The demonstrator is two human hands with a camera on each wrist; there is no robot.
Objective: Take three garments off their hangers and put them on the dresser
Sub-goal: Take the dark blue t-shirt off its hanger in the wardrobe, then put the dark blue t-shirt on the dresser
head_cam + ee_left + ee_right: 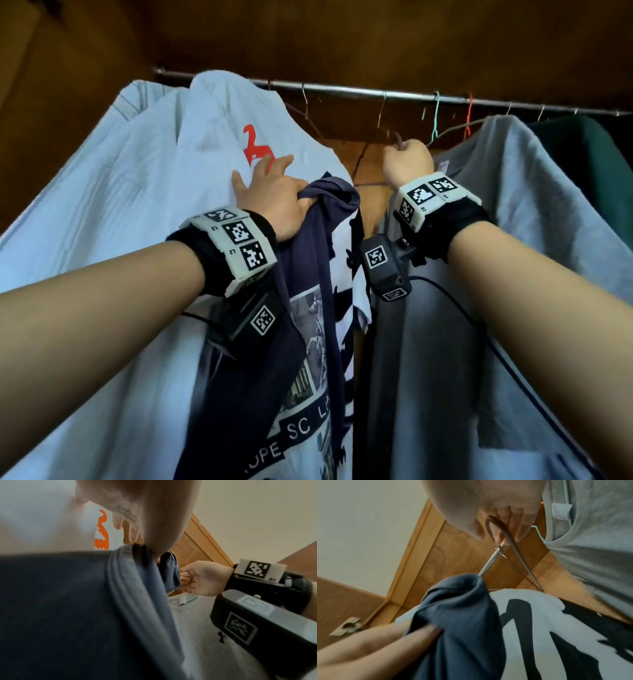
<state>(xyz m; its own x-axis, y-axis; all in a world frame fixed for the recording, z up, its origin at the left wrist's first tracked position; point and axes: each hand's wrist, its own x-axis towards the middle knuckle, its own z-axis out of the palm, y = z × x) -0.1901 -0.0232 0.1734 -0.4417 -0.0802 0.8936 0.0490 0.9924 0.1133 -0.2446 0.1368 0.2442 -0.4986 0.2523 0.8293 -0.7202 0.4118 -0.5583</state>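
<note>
While gripping the navy shirt bunched in the left hand, off its hanger; right hand clenched on the brown hanger hook just beside, under the rail. Dresser unseen; laying down remains, others uncertain.

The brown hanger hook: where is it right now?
In the head view, right of centre, the brown hanger hook sits in the right hand, below the rail, between the white shirt and grey shirt.
</note>
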